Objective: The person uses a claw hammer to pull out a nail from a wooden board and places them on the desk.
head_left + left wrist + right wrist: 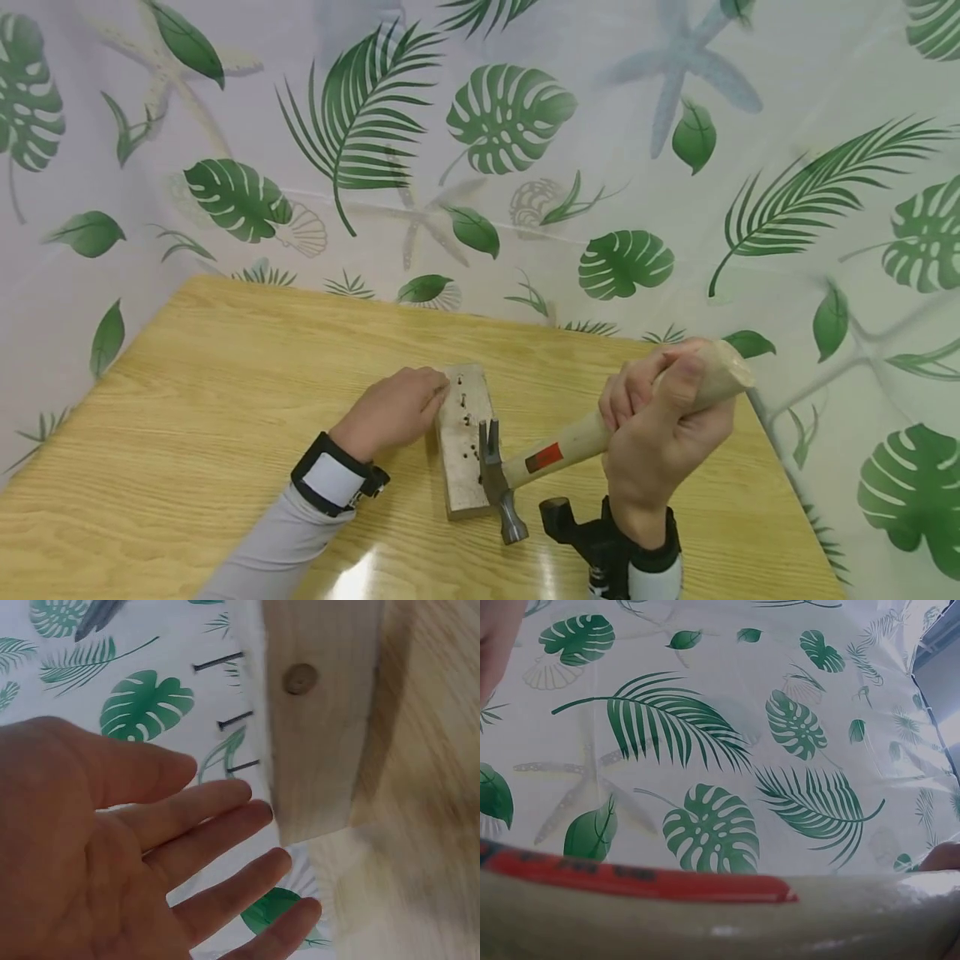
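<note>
A small pale wooden block lies on the wooden table, with several dark nails standing in its top. My left hand rests against the block's left side with its fingers straight; the left wrist view shows those fingers spread beside the block and three nails sticking out. My right hand grips the pale handle of a claw hammer. The steel head hangs at the block's near right edge. The handle with a red label fills the bottom of the right wrist view.
A white curtain with green leaf prints closes in the table at the back and on both sides. The table's right edge runs close behind my right hand. Bare tabletop stretches to the left of the block.
</note>
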Demonstrator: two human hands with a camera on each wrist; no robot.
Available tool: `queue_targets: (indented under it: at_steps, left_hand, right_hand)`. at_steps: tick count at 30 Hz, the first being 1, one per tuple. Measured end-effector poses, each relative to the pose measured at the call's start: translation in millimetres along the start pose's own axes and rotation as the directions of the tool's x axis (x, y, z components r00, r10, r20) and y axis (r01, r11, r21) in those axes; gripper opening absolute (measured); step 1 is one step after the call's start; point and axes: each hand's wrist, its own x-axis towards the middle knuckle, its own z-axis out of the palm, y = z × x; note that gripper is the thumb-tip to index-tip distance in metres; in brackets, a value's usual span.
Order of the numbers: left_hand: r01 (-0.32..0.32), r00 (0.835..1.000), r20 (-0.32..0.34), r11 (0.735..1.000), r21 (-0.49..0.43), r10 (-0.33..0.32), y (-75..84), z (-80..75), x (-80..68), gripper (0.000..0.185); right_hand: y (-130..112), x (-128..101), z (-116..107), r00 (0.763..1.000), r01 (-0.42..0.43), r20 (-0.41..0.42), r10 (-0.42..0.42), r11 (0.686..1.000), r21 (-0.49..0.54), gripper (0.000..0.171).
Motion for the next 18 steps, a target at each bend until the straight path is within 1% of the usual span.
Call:
queue_targets:
  at_steps: [4, 6, 8, 10, 13, 15, 18]
  left_hand:
    - [-0.019, 1.000, 0.017, 1.000, 0.005, 0.019, -3.0, 2.4, -0.1, 0.022]
    - [-0.026, 0.999, 0.019, 1.000, -0.009, 0.026, -4.1, 2.6, 0.0, 0.021]
    - [-0.027, 0.999, 0.039, 0.999, -0.026, 0.028, -5.4, 2.4, -0.9, 0.021]
    - [-0.023, 0.998, 0.057, 0.999, -0.044, 0.025, -7.0, 1.6, -2.5, 0.017]
    - [-0.004, 0.997, 0.075, 0.997, -0.073, 0.010, -9.2, 0.6, -4.7, 0.024]
    - [-0.001, 0.997, 0.073, 0.997, -0.081, 0.007, -9.8, 0.1, -5.2, 0.030]
    - [-0.030, 0.998, 0.056, 0.998, -0.061, 0.033, -8.8, 0.8, -3.4, 0.027]
  right_hand:
    - [6, -1, 0, 0.999, -0.016, 0.038, 0.017, 1.000, -0.026, 0.024]
    - [9, -1, 0, 0.999, -0.022, 0.045, 0.023, 0.999, -0.035, 0.024]
    - [13, -1, -1, 0.998, -0.029, 0.048, 0.031, 0.999, -0.037, 0.022]
    - [17, -1, 0, 0.998, -0.038, 0.053, 0.040, 0.999, -0.039, 0.021]
    - [25, 2, 5, 0.995, -0.054, 0.075, 0.059, 0.996, -0.068, 0.018]
    - [33, 5, 9, 0.992, -0.073, 0.097, 0.085, 0.990, -0.118, 0.017]
    - [47, 12, 16, 0.979, -0.108, 0.144, 0.142, 0.970, -0.216, 0.013]
